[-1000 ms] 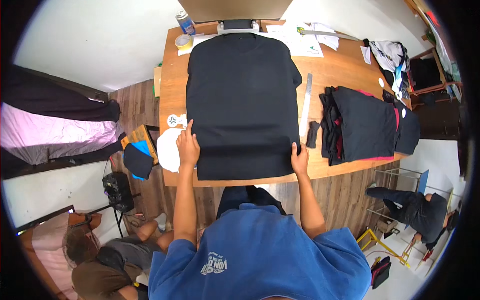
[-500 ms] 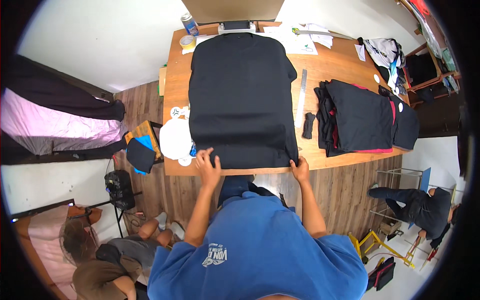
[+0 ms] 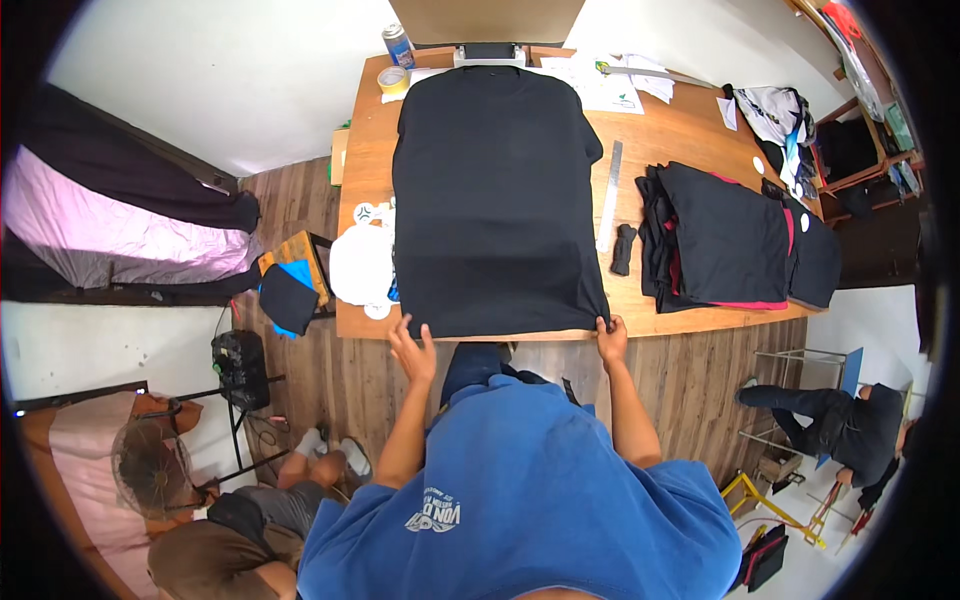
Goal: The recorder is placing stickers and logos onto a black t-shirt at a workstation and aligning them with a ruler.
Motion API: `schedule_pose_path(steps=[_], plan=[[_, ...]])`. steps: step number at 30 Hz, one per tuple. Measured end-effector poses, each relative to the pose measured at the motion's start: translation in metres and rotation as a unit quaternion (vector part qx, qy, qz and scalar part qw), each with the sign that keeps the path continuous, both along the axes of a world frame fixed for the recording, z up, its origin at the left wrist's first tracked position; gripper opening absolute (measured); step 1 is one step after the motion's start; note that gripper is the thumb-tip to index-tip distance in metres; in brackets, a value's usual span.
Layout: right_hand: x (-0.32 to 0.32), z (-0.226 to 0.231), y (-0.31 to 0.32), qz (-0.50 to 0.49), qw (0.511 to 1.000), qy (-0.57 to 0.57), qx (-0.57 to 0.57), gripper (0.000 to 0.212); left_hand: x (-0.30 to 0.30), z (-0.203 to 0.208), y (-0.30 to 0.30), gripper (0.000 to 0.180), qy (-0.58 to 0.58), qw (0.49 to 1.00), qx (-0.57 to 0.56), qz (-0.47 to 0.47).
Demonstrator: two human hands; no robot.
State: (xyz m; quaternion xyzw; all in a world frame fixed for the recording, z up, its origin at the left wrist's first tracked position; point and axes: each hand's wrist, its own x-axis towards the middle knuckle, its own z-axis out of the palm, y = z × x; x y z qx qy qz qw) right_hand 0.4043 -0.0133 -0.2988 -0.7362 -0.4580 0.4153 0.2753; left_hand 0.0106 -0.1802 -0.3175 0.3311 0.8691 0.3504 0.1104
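A black T-shirt lies spread on the wooden table, its collar at the far side and its hem along the near edge. My right hand pinches the hem's right corner between thumb and fingers. By the left corner of the hem is my left hand, fingers apart, its tips at or just off the cloth; whether they touch it I cannot tell. The lower part of the shirt lies mostly flat, with slanting creases toward the right corner.
Right of the shirt lie a metal ruler, a dark rolled bundle and a stack of black garments. A white round piece sits left of it. Tape and a can stand far left. Two people are nearby.
The wide fold across the shirt's lower part has smoothed out. My left hand has drawn back from the cloth to its hem corner. My right hand still grips the right corner.
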Motion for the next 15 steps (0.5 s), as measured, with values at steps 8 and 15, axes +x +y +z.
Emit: schedule_pose_path(steps=[8,15], plan=[[0.019,-0.014,-0.010,0.036,0.996,0.074,-0.040,0.021,-0.019,-0.009,0.013,0.030,0.018,0.997,-0.054,0.049],[0.006,-0.014,-0.019,0.043,0.995,0.025,0.084,0.023,-0.036,-0.020,-0.006,0.017,-0.144,0.978,0.143,0.037]])
